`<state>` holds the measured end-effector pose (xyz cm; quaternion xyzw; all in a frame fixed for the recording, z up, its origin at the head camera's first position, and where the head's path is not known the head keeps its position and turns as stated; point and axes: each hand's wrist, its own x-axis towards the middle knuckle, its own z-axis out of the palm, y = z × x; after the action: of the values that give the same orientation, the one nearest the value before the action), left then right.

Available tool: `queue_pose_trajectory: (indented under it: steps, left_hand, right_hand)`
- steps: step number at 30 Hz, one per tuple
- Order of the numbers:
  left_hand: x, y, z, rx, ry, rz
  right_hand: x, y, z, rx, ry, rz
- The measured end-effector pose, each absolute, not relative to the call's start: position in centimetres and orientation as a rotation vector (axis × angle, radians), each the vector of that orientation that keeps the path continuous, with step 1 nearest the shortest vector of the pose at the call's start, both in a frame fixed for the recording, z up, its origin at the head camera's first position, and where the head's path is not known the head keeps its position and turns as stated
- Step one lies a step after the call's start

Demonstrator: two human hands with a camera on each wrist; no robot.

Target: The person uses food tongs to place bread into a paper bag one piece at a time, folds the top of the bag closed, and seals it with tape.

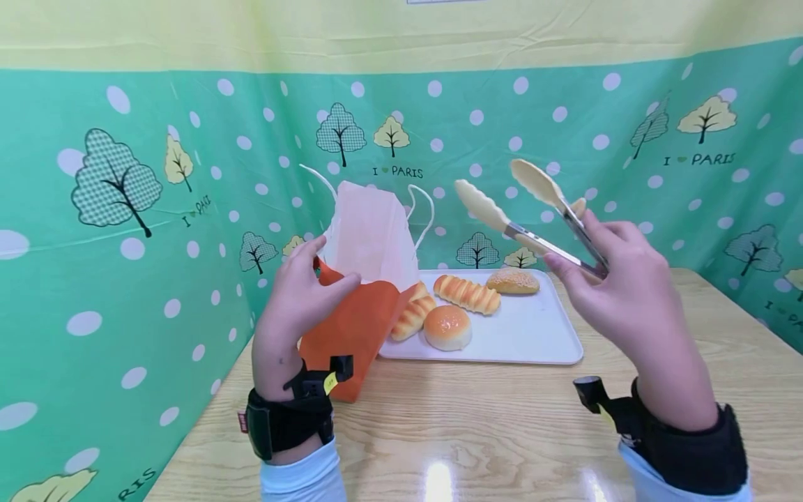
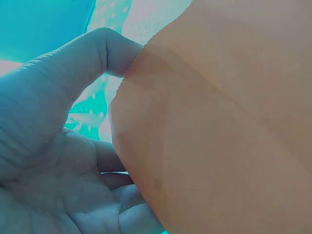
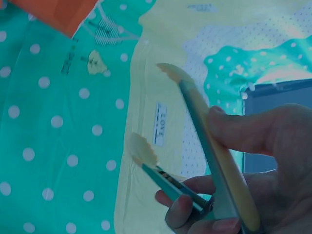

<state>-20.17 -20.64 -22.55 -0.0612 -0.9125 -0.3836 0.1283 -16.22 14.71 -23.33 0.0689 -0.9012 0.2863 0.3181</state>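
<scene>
At the left, an orange paper bag (image 1: 351,328) with a pale inside and white cord handles stands tilted, its mouth spread. My left hand (image 1: 304,296) holds the bag by its top rim; in the left wrist view the bag's side hides the tip of the thumb (image 2: 105,51). My right hand (image 1: 627,293) grips metal tongs (image 1: 552,244) with cream scalloped tips, raised above the tray's right side. The tongs are spread with nothing between their tips, as the right wrist view also shows. Thumb and fingers lie on opposite arms of the tongs (image 3: 207,141).
A white tray (image 1: 533,341) behind the bag bears a round bun (image 1: 448,328), a striped roll (image 1: 467,294), a seeded bun (image 1: 513,281) and another striped roll (image 1: 410,317) partly hidden by the bag. Below is a wooden table (image 1: 489,425). A green dotted curtain (image 1: 502,139) hangs behind.
</scene>
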Motion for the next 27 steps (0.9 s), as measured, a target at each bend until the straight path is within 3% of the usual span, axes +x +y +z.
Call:
queue_pose_trajectory:
  steps: [6,18,27]
  left_hand:
    - [-20.3,-20.8,-22.6,-0.195,-2.653,-1.104]
    - [-20.7,-21.1,-22.7,-0.208,-2.649,-1.109]
    - [-20.9,-21.2,-22.8,-0.206,-2.653,-1.103]
  right_hand:
    - [-17.5,15.7,-23.8,0.091,-2.614,0.632]
    - [-20.6,12.9,-26.5,0.444,-2.91,0.394]
    - [-21.5,10.4,-28.2,0.403,-3.077,0.301]
